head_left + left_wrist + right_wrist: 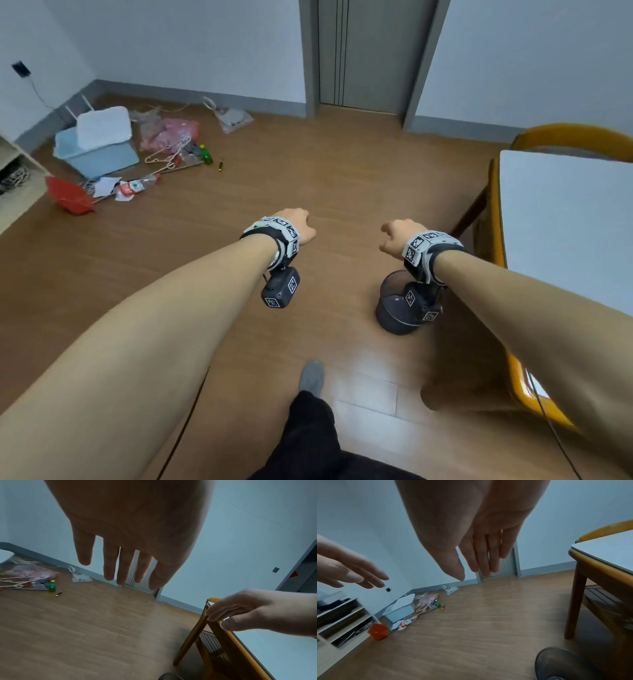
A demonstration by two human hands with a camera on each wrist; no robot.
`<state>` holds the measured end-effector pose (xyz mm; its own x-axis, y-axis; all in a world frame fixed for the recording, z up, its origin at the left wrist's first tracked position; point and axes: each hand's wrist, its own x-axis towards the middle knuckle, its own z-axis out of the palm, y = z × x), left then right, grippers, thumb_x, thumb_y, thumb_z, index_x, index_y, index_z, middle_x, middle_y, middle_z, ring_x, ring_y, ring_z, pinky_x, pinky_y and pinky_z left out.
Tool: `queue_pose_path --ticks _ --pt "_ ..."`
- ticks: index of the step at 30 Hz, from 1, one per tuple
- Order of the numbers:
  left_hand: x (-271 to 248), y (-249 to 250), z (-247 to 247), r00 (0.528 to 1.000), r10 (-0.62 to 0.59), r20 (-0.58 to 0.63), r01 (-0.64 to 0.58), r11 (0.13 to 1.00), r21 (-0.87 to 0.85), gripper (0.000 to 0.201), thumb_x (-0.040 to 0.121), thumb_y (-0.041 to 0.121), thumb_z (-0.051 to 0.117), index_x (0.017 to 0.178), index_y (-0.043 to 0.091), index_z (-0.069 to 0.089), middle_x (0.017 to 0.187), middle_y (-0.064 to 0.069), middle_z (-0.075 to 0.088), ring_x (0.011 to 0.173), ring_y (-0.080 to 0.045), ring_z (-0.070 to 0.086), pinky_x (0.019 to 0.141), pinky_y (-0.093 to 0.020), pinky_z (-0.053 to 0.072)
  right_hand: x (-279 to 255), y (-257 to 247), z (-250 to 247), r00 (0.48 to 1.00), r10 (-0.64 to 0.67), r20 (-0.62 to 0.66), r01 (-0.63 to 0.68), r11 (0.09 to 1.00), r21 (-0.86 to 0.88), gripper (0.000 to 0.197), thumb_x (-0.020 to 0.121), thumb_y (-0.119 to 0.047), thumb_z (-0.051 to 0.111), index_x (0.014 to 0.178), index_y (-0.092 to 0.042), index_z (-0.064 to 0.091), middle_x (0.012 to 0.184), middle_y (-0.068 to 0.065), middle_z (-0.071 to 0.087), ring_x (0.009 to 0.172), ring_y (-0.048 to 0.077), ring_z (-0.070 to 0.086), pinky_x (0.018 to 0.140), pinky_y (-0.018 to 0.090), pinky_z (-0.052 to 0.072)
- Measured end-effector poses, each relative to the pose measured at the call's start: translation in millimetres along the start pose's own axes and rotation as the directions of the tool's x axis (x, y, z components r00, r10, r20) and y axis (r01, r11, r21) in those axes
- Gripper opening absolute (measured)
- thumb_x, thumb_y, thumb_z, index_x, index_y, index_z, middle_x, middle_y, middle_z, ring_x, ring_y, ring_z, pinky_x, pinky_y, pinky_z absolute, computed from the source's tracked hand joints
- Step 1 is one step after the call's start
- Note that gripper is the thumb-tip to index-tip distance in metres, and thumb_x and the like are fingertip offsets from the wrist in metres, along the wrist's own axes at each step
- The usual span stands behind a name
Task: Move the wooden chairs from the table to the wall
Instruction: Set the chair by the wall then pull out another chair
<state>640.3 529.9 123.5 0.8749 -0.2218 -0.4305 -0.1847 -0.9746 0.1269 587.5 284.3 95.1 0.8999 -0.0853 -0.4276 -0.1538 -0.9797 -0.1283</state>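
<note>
My left hand [297,224] and my right hand [399,236] are both stretched out in front of me over bare floor, fingers relaxed and hanging loose, gripping nothing. In the left wrist view my right hand seems to lie across the corner of the tabletop [561,219], but the head view shows it well apart from it, so I take that as overlap, not contact.

The only wooden chair [570,135] I can see is beyond my right hand, tucked at the far side of the tabletop, just its curved back showing. No chair stands along the stretch of wall ahead of my hands; there is only clutter on the floor, off beyond my left hand. A dark wastebasket [399,308] sits below my right wrist.

I judge at least this chair is yet to be moved; whether others are already placed out of view, I cannot tell.
</note>
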Motion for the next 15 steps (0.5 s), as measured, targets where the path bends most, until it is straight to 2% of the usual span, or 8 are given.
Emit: queue_pose_path --ticks 4,8,15 --pt "121.1 7.5 -60.7 0.998 0.069 0.009 -0.069 0.998 0.002 0.055 0.087 0.033 0.055 0.140 0.018 0.052 0.131 -0.009 0.062 0.112 -0.032 0.060 0.082 -0.032 0.047 99.5 5.3 -54.4 0.996 0.088 -0.016 -0.087 0.995 0.055 0.056 0.089 -0.035 0.062 0.142 -0.019 0.055 0.133 0.012 0.064 0.117 0.033 0.062 0.095 0.038 0.052" --pt "218.6 28.7 -117.9 0.991 0.128 0.032 -0.130 0.991 0.041 0.053 0.087 0.035 0.054 0.137 0.017 0.053 0.129 -0.010 0.062 0.109 -0.032 0.061 0.084 -0.034 0.049 177.3 18.1 -105.9 0.987 0.156 -0.031 -0.151 0.981 0.122 0.058 0.089 -0.035 0.062 0.144 -0.019 0.053 0.135 0.011 0.063 0.119 0.033 0.061 0.095 0.037 0.050" --pt "394.2 91.5 -186.7 0.972 0.234 0.033 -0.236 0.968 0.081 0.052 0.091 0.034 0.052 0.140 0.017 0.052 0.130 -0.010 0.062 0.109 -0.031 0.061 0.083 -0.034 0.048 326.6 79.2 -177.6 0.959 0.281 -0.034 -0.268 0.940 0.210 0.058 0.089 -0.037 0.062 0.144 -0.021 0.053 0.138 0.009 0.061 0.120 0.032 0.061 0.097 0.038 0.050"
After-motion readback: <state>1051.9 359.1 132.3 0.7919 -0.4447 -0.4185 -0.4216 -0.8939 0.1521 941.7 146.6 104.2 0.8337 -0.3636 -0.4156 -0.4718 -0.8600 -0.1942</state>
